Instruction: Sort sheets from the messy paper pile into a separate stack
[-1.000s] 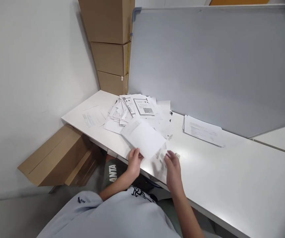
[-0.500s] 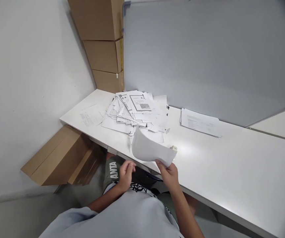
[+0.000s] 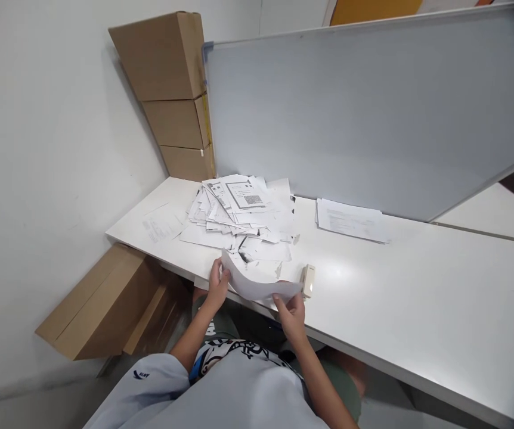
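A curved sheet of white paper (image 3: 252, 287) hangs between my two hands at the table's front edge. My left hand (image 3: 217, 283) is closed on its left end, and my right hand (image 3: 291, 310) pinches its right end between thumb and fingers. Just beyond my right hand stands a small cream-coloured device (image 3: 309, 281), which looks like a stapler; the paper partly covers its near side. Behind the sheet lies a messy heap of printed papers (image 3: 243, 208), some with dark borders and a square code.
A neater stack of papers (image 3: 350, 220) lies against the grey board (image 3: 350, 119). One printed sheet (image 3: 161, 226) rests left of the heap on the white table (image 3: 418, 298). Cardboard boxes (image 3: 163, 59) are stacked in the corner; another cardboard box (image 3: 100, 298) stands below the table's left end.
My left hand has moved up from my lap and taken hold of the paper's left end. The paper has come lower, uncovering more of the cream device. My view has tilted upward.
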The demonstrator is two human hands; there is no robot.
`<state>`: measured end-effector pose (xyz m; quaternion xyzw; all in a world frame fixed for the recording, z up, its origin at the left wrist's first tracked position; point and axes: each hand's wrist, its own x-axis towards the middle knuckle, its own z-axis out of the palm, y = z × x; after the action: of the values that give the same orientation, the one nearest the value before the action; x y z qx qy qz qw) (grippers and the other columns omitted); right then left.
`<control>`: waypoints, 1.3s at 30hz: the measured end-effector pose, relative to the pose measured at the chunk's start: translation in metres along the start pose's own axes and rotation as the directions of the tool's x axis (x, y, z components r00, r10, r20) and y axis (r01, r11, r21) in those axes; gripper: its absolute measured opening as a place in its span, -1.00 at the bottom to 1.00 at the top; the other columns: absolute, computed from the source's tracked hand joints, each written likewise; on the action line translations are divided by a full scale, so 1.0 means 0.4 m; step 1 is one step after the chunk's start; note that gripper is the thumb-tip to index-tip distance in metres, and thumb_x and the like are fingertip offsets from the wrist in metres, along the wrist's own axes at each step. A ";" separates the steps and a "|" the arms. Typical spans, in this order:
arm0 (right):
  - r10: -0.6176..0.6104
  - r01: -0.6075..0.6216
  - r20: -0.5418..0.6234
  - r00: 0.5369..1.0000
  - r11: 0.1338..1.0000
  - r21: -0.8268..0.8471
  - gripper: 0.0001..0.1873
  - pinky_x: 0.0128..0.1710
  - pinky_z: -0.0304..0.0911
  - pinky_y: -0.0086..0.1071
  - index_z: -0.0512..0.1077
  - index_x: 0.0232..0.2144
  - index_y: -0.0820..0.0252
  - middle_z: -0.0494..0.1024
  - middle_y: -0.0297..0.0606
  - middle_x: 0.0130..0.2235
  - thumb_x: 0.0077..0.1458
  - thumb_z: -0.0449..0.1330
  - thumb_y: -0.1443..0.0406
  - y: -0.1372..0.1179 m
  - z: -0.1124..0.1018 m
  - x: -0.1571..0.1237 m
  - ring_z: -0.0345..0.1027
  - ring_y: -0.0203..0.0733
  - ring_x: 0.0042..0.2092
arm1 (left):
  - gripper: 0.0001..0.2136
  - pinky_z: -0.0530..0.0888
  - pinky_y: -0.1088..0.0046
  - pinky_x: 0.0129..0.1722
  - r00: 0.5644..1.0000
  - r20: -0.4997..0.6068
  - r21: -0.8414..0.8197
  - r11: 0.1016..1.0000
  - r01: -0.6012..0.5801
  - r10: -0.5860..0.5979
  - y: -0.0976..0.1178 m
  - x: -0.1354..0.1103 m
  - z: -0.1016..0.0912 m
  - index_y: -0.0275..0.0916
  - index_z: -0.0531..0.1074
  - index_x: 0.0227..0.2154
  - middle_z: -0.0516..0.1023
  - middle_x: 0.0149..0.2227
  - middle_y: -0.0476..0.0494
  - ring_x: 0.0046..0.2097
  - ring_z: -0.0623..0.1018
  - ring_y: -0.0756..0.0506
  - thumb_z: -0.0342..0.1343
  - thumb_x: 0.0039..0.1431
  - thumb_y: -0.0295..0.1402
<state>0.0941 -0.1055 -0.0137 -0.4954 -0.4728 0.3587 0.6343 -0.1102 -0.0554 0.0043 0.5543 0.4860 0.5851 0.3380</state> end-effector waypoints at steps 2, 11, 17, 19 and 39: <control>-0.002 0.002 0.013 1.000 1.000 -0.003 -0.73 -0.06 0.32 -0.18 0.41 -0.17 0.12 0.53 -0.18 -0.20 0.10 0.22 0.14 0.010 -0.004 -0.003 0.40 -0.10 -0.11 | -0.54 0.36 0.24 0.07 0.996 -0.090 -0.009 1.000 -0.014 0.014 0.000 -0.010 0.004 -0.19 0.39 -0.15 0.49 -0.16 -0.18 -0.02 0.48 -0.18 -0.06 0.25 0.12; 0.137 -0.136 0.079 0.987 0.991 -0.009 -0.61 -0.01 0.32 -0.18 0.39 -0.10 0.12 0.55 -0.18 -0.15 0.05 0.22 0.08 0.027 -0.036 0.000 0.41 -0.10 -0.07 | -0.50 0.35 0.36 -0.10 0.933 -0.355 0.046 0.995 0.084 -0.062 -0.009 -0.018 0.020 -0.18 0.30 -0.28 0.39 -0.30 -0.08 -0.20 0.41 -0.12 -0.10 0.20 0.22; 0.233 -0.216 0.187 0.954 0.971 -0.107 -0.58 0.01 0.31 -0.14 0.45 -0.16 0.13 0.58 -0.12 -0.13 0.08 0.17 -0.03 -0.046 -0.090 -0.006 0.43 -0.01 -0.05 | -0.52 0.35 0.37 -0.14 0.900 -0.433 0.087 0.991 0.103 -0.055 0.007 -0.055 0.040 -0.16 0.28 -0.26 0.34 -0.33 -0.06 -0.24 0.39 -0.11 -0.12 0.21 0.20; 0.274 -0.244 0.200 0.941 0.956 -0.164 -0.57 0.01 0.31 -0.15 0.45 -0.15 0.13 0.58 -0.12 -0.11 0.09 0.17 -0.03 -0.084 -0.151 -0.018 0.42 0.00 -0.04 | -0.53 0.37 0.36 -0.17 0.918 -0.385 0.090 0.986 0.141 -0.096 0.018 -0.092 0.047 -0.15 0.29 -0.28 0.35 -0.36 -0.06 -0.27 0.40 -0.11 -0.10 0.20 0.20; 0.537 -0.554 -0.249 0.806 0.832 0.002 -0.25 0.08 0.30 -0.12 0.23 0.21 0.03 0.41 -0.07 0.18 -0.01 0.31 0.06 -0.074 -0.443 -0.243 0.31 0.04 0.18 | -0.29 0.51 0.33 -0.16 0.760 0.513 0.293 0.913 0.283 -0.400 0.119 -0.194 0.198 -0.13 -0.04 0.35 0.47 0.02 -0.26 -0.24 0.56 -0.07 0.14 0.20 -0.29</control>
<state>0.2341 -0.2542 -0.0198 -0.6719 -0.2430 0.4465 0.5386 -0.0137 -0.1268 0.0173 0.6337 0.5134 0.2725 0.5105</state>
